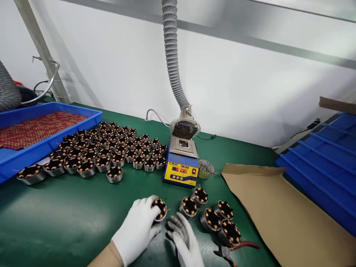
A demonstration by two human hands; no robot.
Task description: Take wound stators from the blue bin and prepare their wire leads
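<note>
At the bottom centre of the frame, the white-gloved left hand (137, 230) grips a round metal stator with copper windings (160, 209); its fingers curl around the stator's left side, with the fingertips pressed on the rim. The stator sits on the green bench mat (69, 218). Just right of it, the grey-white gloved right hand (183, 239) rests on the mat with fingers loosely spread and slightly bent, holding nothing; its fingertips lie just below the stator, and contact cannot be confirmed.

At lower right, red-handled pliers (236, 247) lie on the mat beside a cluster of five similar wound stators (213, 217). A flat sheet of brown cardboard (283, 211) extends to the right of them.

In mid-frame stands a blue-and-yellow solder pot with a red digital display (181, 170), with a small round tin (205, 168) just beside it. To the left, many wound stators stand in rows (111, 148).

Farther back, a grey corrugated extraction hose (171, 52) descends to the solder pot. A blue plastic tray (55, 139) occupies the upper left, and stacked blue trays (328, 163) the right edge.
</note>
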